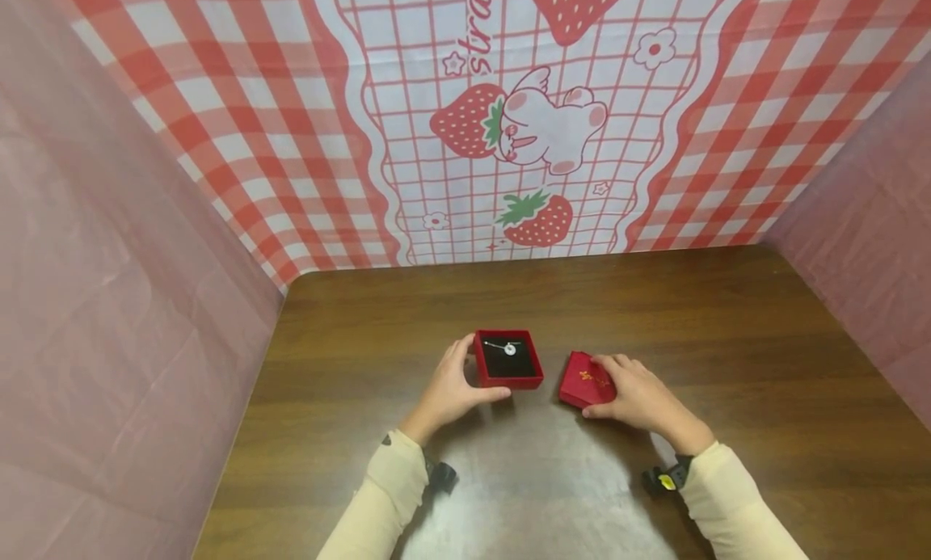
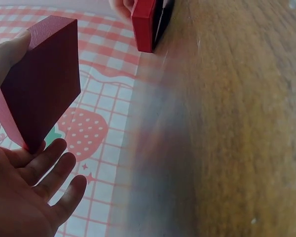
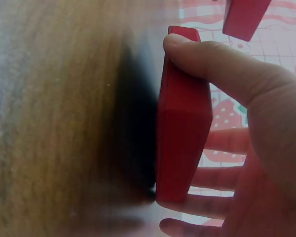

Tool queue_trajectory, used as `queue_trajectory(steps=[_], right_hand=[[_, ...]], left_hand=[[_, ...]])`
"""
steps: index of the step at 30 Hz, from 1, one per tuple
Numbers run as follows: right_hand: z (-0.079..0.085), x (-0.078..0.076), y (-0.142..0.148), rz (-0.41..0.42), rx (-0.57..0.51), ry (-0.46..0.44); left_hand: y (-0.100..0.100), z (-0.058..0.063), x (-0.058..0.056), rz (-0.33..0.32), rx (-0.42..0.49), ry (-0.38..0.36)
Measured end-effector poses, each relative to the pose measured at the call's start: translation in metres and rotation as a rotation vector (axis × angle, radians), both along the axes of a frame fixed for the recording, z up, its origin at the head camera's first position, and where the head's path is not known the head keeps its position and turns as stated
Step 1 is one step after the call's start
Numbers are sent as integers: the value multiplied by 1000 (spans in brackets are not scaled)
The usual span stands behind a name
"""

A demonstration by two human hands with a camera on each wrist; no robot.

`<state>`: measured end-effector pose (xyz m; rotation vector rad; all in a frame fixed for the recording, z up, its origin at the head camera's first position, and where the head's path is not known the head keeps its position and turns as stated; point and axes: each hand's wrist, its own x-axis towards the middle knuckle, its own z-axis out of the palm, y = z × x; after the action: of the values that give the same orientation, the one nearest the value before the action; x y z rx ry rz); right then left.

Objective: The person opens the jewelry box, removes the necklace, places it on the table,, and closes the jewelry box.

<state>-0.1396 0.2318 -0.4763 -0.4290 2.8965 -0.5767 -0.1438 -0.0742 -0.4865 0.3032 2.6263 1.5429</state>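
Observation:
My left hand (image 1: 452,389) grips a small red jewelry box (image 1: 512,383) by its sides, thumb at the front and fingers at the back. Inside lies a silver chain with a round white pendant (image 1: 510,349) on a black insert (image 1: 502,366). From the left wrist view, the box's dark underside (image 2: 42,89) shows raised off the table. To the right, my right hand (image 1: 646,394) holds the red lid (image 1: 578,391), which bears a gold pattern. The thumb presses one edge of the lid (image 3: 182,133) in the right wrist view. A gap separates box and lid.
Both hands work over a brown wooden table (image 1: 349,326). A red-and-white checked cloth with strawberries (image 1: 540,221) hangs behind its far edge. Pink curtains (image 1: 131,301) stand at both sides. A dark wrist device (image 1: 663,480) sits by the right sleeve.

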Motion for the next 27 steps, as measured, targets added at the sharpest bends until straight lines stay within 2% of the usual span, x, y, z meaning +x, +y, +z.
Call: queue_trajectory(steps=[15,27], right_hand=[[-7,5,-5,15,78,87],[-6,8,-6,-19,38,59]], left_hand=[[-1,-3,2,-11,-4,5],[0,-4,4,-7,-19,9]])
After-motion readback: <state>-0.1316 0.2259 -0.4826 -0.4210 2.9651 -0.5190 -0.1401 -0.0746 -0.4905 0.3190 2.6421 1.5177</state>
